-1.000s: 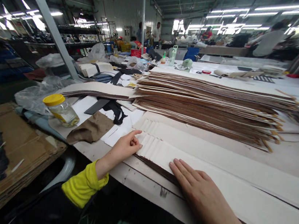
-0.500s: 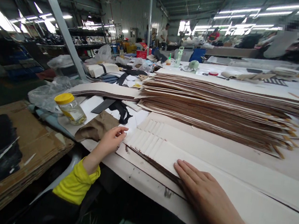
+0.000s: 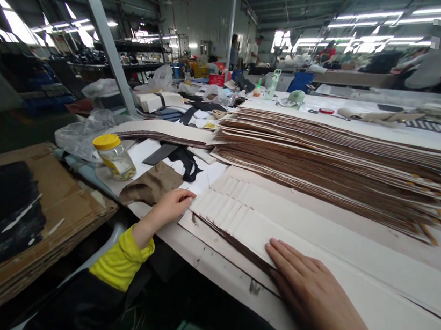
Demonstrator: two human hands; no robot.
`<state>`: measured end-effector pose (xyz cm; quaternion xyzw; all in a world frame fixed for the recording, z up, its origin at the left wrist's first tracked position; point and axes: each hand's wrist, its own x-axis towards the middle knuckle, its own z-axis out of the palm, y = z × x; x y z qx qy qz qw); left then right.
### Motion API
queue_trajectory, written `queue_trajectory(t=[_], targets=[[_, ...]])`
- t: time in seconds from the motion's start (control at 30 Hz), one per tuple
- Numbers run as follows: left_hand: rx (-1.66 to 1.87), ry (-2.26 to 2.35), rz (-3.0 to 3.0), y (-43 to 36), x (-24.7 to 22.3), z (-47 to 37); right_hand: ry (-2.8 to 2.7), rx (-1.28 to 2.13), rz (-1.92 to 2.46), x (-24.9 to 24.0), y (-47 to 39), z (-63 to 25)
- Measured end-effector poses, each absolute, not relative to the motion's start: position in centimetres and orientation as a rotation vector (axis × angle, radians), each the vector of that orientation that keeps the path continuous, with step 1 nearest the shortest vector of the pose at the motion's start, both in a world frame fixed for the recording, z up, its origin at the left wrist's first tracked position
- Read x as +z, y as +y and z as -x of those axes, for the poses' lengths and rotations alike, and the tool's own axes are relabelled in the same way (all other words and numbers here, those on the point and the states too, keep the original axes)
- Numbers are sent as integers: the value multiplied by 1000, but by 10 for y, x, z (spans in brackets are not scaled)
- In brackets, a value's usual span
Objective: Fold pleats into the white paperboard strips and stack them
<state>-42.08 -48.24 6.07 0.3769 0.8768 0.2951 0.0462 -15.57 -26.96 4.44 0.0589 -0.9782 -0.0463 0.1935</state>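
Observation:
Long white strips (image 3: 338, 261) lie in a near stack across the table, their left ends fanned in narrow steps. My left hand (image 3: 174, 205) is at the left end of this stack, its thumb and fingers pinched together; whatever is between the fingertips is too small to make out. Flat on the top strip near the front edge rests my right hand (image 3: 303, 276), fingers stretched out and holding nothing. Behind is a thick pile of white and brown strips (image 3: 325, 173). A brown cloth piece (image 3: 150, 185) lies beside my left hand.
A jar with a yellow lid (image 3: 114, 156) stands at the table's left, near plastic bags (image 3: 82, 136) and black scraps (image 3: 186, 161). Cardboard (image 3: 72, 210) lies at the lower left. A metal post (image 3: 104, 30) rises behind. People are in the background.
The view has shifted, so everything sits slightly farther right. My left hand's fingers have closed together at the stack's left end. My right hand stays flat on the top strip.

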Motion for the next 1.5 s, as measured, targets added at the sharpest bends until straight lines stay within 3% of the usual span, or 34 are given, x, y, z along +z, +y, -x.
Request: queue_trajectory(t=[0.3,0.57,0.77,0.9,1.5], targets=[[783,2661,-1321,-475,66,396,-2763,-43,-119,45,-271,155],[1075,2357,-998,-466,70,401,-2790,56,-65,44,-269,154],[1509,1827,-572,-448,102,392,-2782,17,-28,43,-270,155],[1610,1683,-521,-442,116,393,-2743,-53,-31,43,-272,156],[1703,1666,-376,-458,83,397,-2716,-333,-67,44,-283,159]])
